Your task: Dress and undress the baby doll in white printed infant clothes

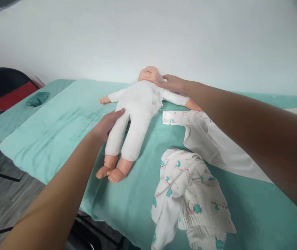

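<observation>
A baby doll (138, 100) with a white cloth body lies on its back, its bare feet toward me. My left hand (108, 124) holds it at the hip and upper thigh, thumb on top and the other fingers mostly hidden at its side. My right hand (174, 84) holds the doll's shoulder beside the neck, and my forearm passes over its hand. Right of the doll lies a spread white garment (211, 139) with a printed cuff, partly covered by my right arm. Nearer me are crumpled white baby pants (190, 198) with a teal print.
Everything lies on a padded table with a teal cover (59, 121), against a white wall (112, 38). The cover has an oval hole (38, 99) at the far left. A black and red chair (6, 88) stands beside that end.
</observation>
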A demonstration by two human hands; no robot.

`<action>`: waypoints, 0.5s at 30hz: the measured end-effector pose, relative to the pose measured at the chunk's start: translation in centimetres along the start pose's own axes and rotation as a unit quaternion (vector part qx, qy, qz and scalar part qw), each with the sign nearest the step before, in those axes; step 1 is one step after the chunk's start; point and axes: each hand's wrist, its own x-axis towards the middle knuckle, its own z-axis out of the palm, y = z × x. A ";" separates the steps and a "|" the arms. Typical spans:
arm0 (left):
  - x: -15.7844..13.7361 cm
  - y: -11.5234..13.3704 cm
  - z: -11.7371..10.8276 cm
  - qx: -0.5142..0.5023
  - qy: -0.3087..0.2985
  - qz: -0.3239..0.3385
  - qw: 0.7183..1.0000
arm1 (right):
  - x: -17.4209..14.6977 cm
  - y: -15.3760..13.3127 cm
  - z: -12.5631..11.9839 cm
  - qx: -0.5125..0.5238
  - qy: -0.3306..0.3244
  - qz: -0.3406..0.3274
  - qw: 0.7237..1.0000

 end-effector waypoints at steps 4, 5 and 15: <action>-2.8 0.4 0.9 0.233 0.251 0.166 0.925 | -2.6 4.3 -3.8 -0.006 0.027 0.070 0.997; -4.2 0.6 1.6 0.281 0.276 0.214 0.894 | -3.7 5.6 -5.1 -0.016 0.041 0.066 0.997; -14.6 -2.2 12.7 0.407 -0.099 0.198 0.886 | -18.5 9.8 -12.5 -0.392 0.016 0.033 0.919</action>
